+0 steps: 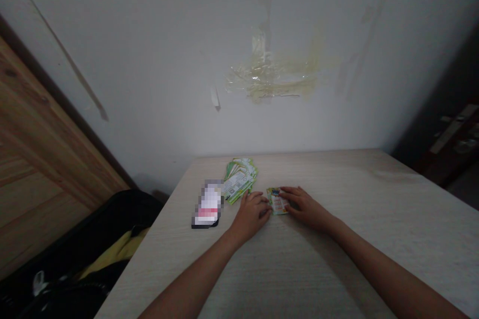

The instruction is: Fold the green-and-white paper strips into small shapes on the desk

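Observation:
A small printed card [278, 204], green-edged with a pale middle and reddish print, lies on the table between my hands. My right hand [307, 208] has its fingers and thumb on the card's right side, holding it against the tabletop. At the card's left edge is my left hand [250, 215], its fingers bent and somewhat apart; the fingertips are at or touching that edge. Just beyond my left hand lies a fanned pile of green and white cards [239, 183], overlapping one another. The print is too small to read.
A phone-like object [208, 204], blurred into blocks, lies left of the card pile. The pale wooden table [355, 179] meets a wall [168, 84] with peeling tape [269, 77]. Left of the table are a dark bag-like heap [123, 214] and wooden boards [45, 159].

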{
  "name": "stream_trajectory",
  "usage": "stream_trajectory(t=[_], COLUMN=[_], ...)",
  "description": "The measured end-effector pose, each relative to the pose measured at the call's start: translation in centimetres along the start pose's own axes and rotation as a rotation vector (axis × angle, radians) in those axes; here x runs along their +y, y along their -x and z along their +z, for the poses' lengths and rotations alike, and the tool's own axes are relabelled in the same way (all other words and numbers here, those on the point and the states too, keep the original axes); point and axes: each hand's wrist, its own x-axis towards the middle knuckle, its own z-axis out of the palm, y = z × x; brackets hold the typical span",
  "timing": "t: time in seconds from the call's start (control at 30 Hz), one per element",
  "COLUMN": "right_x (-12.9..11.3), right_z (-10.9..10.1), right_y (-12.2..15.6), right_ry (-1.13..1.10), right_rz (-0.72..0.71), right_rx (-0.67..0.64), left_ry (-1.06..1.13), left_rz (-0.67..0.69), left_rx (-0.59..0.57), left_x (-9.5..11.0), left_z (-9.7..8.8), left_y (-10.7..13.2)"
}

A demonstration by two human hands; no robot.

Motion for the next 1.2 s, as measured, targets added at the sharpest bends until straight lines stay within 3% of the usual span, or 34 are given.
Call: stream_trajectory(t=[1.2], right_x=[-1.2], right_z=[0.2], right_y=[0.1], right_ry=[0.181], right_rz=[-0.043], right_rx=[-0.05], left_ry=[-0.068], left_rz=[-0.079], left_rx=[0.052], left_x=[-0.3], left_z=[0.3], left_y=[0.1])
